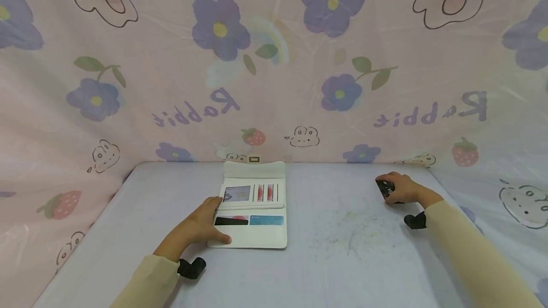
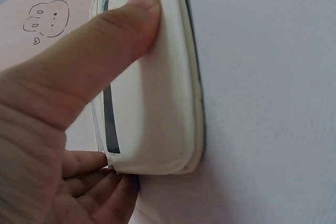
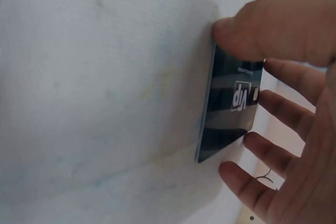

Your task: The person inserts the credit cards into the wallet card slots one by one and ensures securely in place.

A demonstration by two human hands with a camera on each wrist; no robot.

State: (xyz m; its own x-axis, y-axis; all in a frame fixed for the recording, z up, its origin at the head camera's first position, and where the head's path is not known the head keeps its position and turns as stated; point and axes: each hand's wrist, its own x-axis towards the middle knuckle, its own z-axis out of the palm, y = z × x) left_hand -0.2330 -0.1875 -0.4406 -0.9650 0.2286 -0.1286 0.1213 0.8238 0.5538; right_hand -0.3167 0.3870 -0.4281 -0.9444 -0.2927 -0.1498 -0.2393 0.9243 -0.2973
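An open white wallet [image 1: 252, 239] lies on the table, its flap spread away from me. A blue card [image 1: 267, 220] and a mostly black card [image 1: 231, 221] show in its lower pocket, with a photo window [image 1: 237, 193] above. My left hand [image 1: 201, 220] holds the wallet's left side, thumb on the lower white panel [image 2: 157, 87] and the other fingers at the edge. Over at the right, my right hand [image 1: 402, 189] holds a black VIP card [image 3: 231, 98] between thumb and fingers, tilted up close over the table.
A white cloth covers the table [image 1: 342, 270], with faint dark smudges [image 1: 351, 239] right of the wallet. Behind and at both sides hangs a pink curtain [image 1: 274, 84] with flowers and rabbits. Black straps with small mounts [image 1: 192, 268] sit at both wrists.
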